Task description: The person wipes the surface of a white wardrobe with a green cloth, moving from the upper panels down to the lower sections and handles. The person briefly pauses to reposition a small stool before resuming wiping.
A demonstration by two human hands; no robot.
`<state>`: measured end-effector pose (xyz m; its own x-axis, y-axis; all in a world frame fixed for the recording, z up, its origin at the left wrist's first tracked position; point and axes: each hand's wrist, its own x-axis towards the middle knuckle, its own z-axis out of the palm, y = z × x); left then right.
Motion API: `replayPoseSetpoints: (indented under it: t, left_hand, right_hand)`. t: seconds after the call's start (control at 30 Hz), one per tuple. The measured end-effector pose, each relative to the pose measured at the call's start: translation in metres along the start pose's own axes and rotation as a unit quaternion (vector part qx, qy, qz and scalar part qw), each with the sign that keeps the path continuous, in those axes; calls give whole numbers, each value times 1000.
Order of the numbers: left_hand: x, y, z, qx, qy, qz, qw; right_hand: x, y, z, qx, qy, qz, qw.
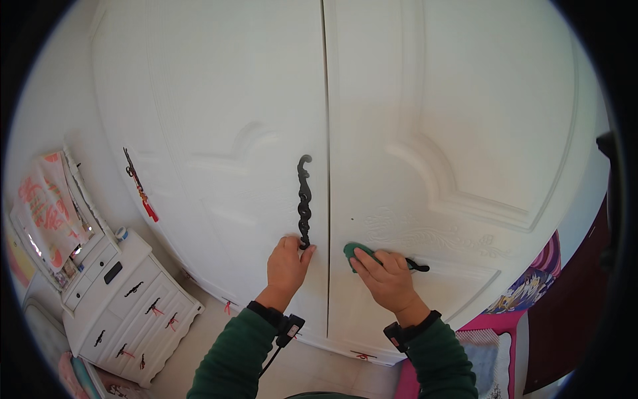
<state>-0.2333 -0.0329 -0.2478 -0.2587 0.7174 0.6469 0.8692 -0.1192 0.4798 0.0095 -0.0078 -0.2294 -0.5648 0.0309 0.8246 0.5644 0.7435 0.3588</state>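
Observation:
My left hand [289,264] pinches the lower end of an ornate black door handle [304,204], which stands upright on the left white wardrobe door [224,99]. Across the narrow gap, my right hand [386,279] presses a green cloth or pad [351,254] against the right wardrobe door [478,124]. The curled tip of a black piece [419,267], similar to the handle, sticks out past my right fingers. The rest of that piece is hidden, and I cannot tell whether it is fixed to the door. A small dark spot [352,219], perhaps a screw hole, shows above the cloth.
To the left stands a white chest of drawers [134,269] with a black phone [113,273] on top and a cloth-draped mirror [50,209]. A red tassel [150,210] hangs from another wardrobe handle [130,167]. Pink bedding [516,324] lies at the lower right.

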Motion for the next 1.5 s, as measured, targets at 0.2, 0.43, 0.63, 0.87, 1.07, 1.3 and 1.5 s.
replayPoseSetpoints:
  t: [0.2,0.43,0.63,0.87,1.07,1.3,1.5]
  left_hand:
    - [2,3,1,4,13,4,1000]
    - [3,4,-5,46,-19,37,998]
    - [9,2,-10,12,-45,48,998]
    - [1,-5,-10,-39,-59,39,997]
    - [-52,-46,-8,-93,-99,23,990]
    - [-196,-132,-25,-65,-257,-145,953]
    - [-282,-172,-60,-18,-291,-230,929]
  right_hand:
    - [0,-1,5,2,10,4,1000]
    - [-3,0,5,0,8,3,1000]
    - [16,-7,1,13,12,14,1000]
    - [111,7,-2,-42,97,83,991]
    - [116,-6,18,-38,91,40,994]
    - [23,-44,63,-14,-27,-43,999]
    - [-41,-72,98,22,-156,-133,979]
